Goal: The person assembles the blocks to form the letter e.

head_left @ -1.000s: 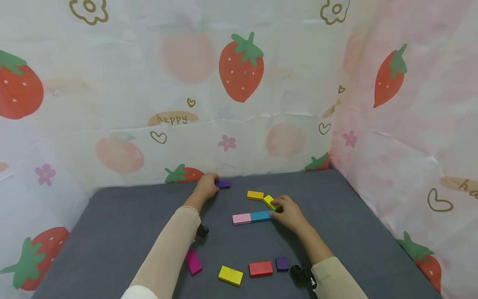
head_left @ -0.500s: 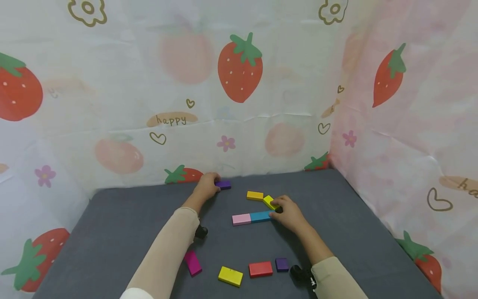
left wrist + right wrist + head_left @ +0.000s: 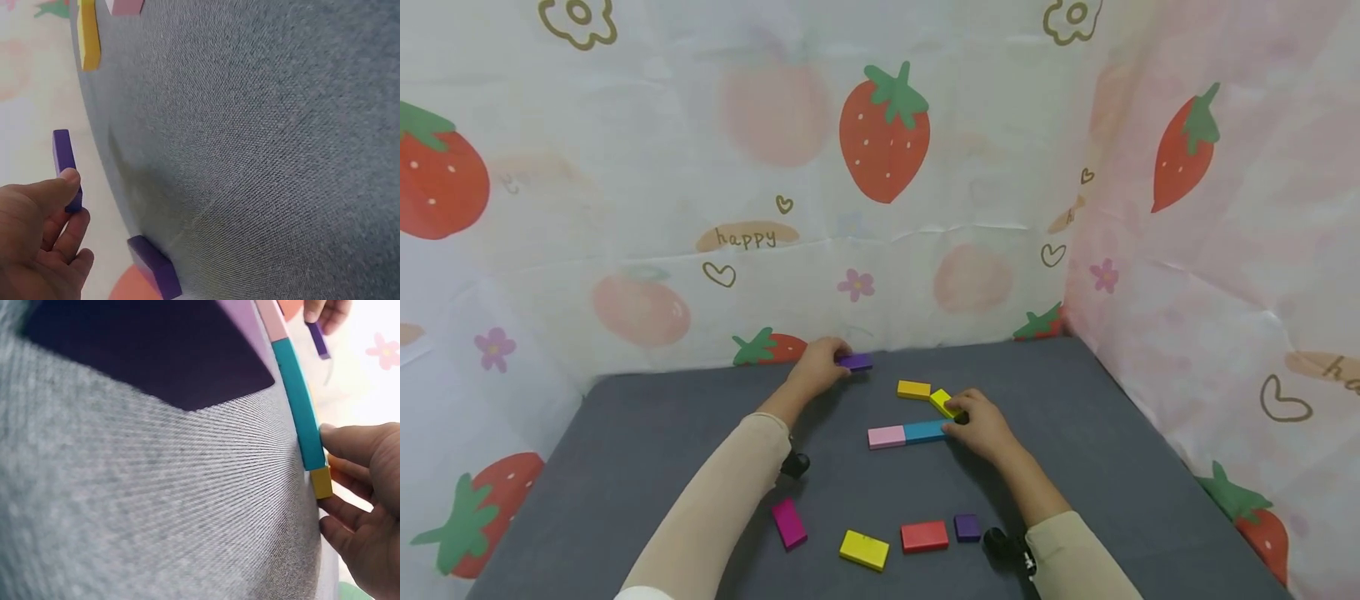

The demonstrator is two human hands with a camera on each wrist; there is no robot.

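My left hand (image 3: pixel 822 368) pinches a flat purple block (image 3: pixel 855 362) at the far edge of the table, raised off the cloth in the left wrist view. A second purple block (image 3: pixel 155 267) lies below that hand. My right hand (image 3: pixel 983 427) curls at the right end of a row made by a pink block (image 3: pixel 886 437) and a blue block (image 3: pixel 925 431). Its thumb is by the blue block, and its fingers hold the end of a yellow block (image 3: pixel 322 482), partly hidden. An orange-yellow block (image 3: pixel 913 390) lies behind the row.
Nearer the front of the grey cloth (image 3: pixel 662 450) lie a magenta block (image 3: pixel 789 524), a yellow block (image 3: pixel 864 550), a red block (image 3: pixel 924 537) and a small purple block (image 3: pixel 967 528). A strawberry-print curtain (image 3: pixel 880 275) stands behind the table and along its sides.
My left hand has lifted the purple block and shifted it slightly to the right. The right hand has stayed at the end of the row.
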